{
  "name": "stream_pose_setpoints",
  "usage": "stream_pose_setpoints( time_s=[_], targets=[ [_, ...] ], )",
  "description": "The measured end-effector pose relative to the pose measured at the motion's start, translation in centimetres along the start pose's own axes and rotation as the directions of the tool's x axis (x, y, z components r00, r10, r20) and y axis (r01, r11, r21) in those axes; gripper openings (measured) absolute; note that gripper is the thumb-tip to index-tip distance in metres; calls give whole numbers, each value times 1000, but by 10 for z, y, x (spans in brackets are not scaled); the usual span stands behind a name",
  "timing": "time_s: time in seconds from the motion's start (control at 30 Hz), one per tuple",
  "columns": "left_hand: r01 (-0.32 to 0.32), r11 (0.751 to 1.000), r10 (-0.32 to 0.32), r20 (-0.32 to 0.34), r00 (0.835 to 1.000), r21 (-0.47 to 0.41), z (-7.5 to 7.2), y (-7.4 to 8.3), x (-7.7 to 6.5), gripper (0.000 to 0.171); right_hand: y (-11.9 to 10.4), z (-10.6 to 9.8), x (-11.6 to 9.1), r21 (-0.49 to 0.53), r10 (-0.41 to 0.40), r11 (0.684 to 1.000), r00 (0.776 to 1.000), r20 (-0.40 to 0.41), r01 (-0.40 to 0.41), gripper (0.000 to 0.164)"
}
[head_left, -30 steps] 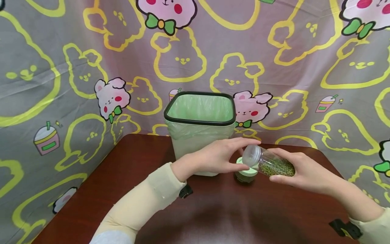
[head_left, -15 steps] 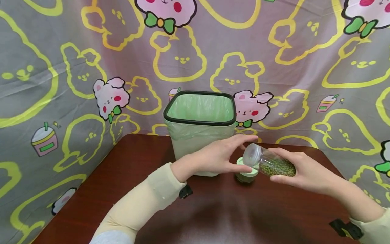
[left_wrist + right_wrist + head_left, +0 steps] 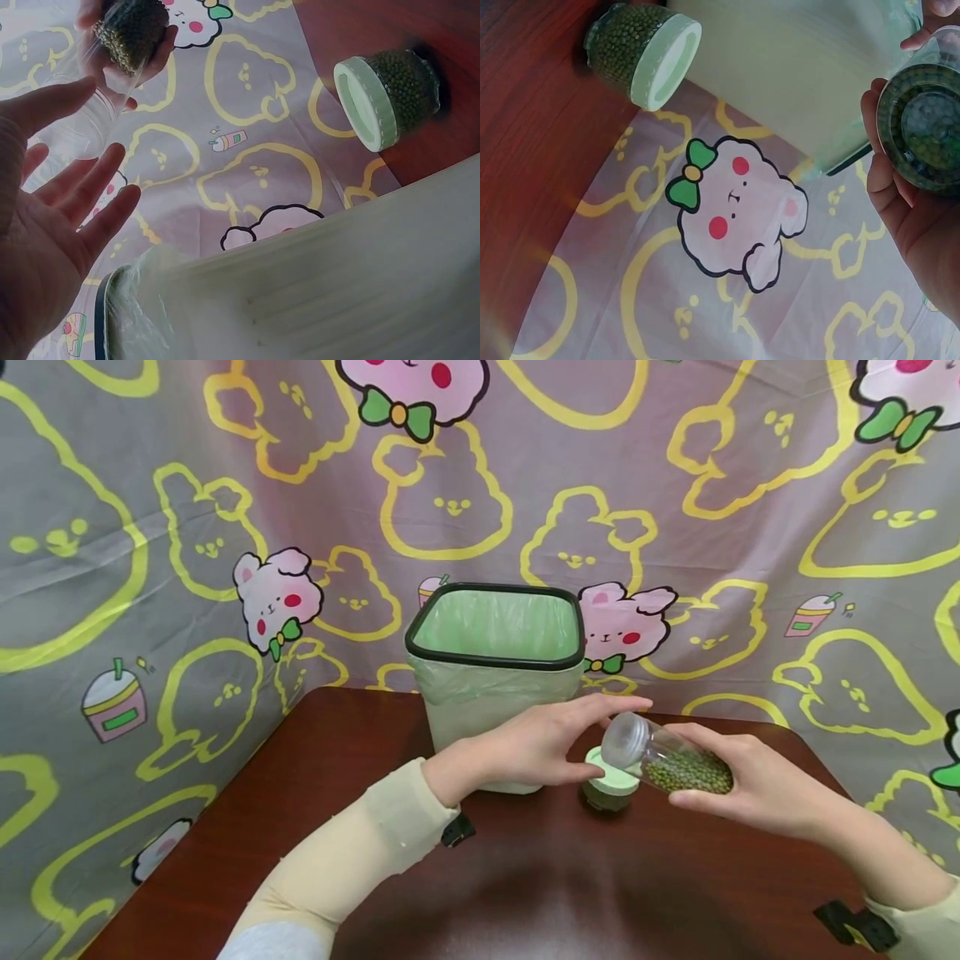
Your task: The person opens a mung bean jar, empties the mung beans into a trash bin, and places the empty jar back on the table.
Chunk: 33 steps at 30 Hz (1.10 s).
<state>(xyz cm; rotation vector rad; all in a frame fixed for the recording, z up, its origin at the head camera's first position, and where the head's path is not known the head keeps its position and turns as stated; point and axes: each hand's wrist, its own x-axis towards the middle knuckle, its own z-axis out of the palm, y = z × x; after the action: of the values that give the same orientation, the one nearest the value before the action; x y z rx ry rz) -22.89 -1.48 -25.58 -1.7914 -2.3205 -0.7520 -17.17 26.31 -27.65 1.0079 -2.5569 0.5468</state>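
Note:
My right hand (image 3: 750,781) grips a clear jar of green beans (image 3: 686,768) by its bottom end, holding it tilted above the table. The jar's translucent screw lid (image 3: 627,739) points left, toward my left hand (image 3: 532,743). That hand has its thumb and fingers spread on either side of the lid, with a gap showing at the thumb. The left wrist view shows the left fingers (image 3: 101,217) extended around the lid end. In the right wrist view the jar's round base (image 3: 930,127) faces the camera, with fingers wrapped along its side.
Below the held jar, a short jar with a pale green lid (image 3: 613,781), full of green beans, stands on the dark red table (image 3: 337,760). A pale bin (image 3: 465,710) with a black rim and green liner stands behind the left hand. Patterned cloth (image 3: 450,502) hangs around the table.
My left thumb and fingers have spread wider around the lid, the thumb drawing back left. The right hand keeps its grip on the jar in nearly the same place.

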Motion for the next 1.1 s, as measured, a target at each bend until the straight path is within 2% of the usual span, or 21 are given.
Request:
stream_pose_setpoints(
  time_s=[0.23, 0.37, 0.63, 0.87, 1.1],
  targets=[
    [-14, 1000, 14, -7, 1000, 20, 2, -3, -1, 63, -1, 1, 0, 16, 13, 1000, 1000, 17, -13, 63],
    [0, 1000, 0, -4, 1000, 20, 2, -2, -2, 62, -1, 1, 1, 18, 16, 1000, 1000, 22, -16, 63],
    [72, 997, -72, 1, 997, 15, 1, 0, -4, 65, -1, 2, 0, 36, 26, 999, 999, 32, -27, 61],
    [164, 986, -164, 7, 986, 42, 1, 0, -3, 61, -2, 2, 0, 50, 19, 999, 999, 40, -21, 60],
    [232, 972, -230, -47, 972, 38, -2, 2, -6, 54, -2, 2, -1, 18, 16, 1000, 1000, 25, -16, 61]
  ],
)
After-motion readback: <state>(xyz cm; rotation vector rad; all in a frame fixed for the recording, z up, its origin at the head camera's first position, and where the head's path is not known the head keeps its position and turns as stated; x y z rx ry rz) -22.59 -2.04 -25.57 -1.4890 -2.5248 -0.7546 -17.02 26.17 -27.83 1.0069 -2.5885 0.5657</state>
